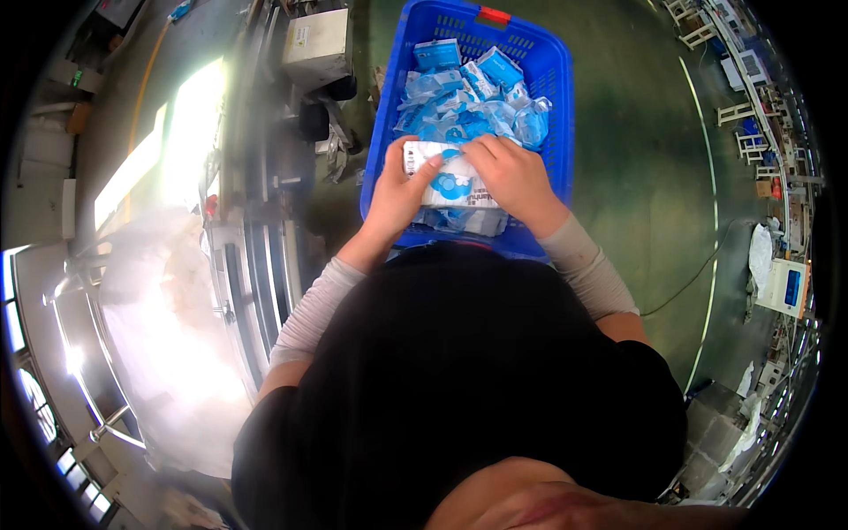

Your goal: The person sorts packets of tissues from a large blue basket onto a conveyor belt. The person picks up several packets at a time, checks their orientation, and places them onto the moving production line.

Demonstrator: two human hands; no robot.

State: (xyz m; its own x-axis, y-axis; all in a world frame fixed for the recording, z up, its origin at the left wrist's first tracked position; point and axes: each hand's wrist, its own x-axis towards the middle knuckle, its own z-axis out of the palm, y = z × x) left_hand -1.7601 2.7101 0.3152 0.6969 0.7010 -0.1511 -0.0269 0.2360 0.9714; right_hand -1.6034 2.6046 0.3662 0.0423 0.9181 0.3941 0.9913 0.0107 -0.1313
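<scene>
Both hands grip one white packet w/ blue print [452, 184], held flat over the near end of the blue plastic crate [558, 84]. Left hand [395, 196] at the packet's 9 o'clock edge, thumb on top, fingers curled under. Right hand [515, 177] at its 3 o'clock side, fingers closed over the top. More blue-white packets [473, 102] heaped in the crate at 12 o'clock. Grey conveyor frame [252, 247] sits at 9 o'clock.

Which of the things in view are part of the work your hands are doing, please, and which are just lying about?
In hand:
left hand
right hand
white and blue packet, held by both
blue basket
loose blue packets inside it

Lying about:
grey box on the machine
white device at right
cable on the floor
</scene>
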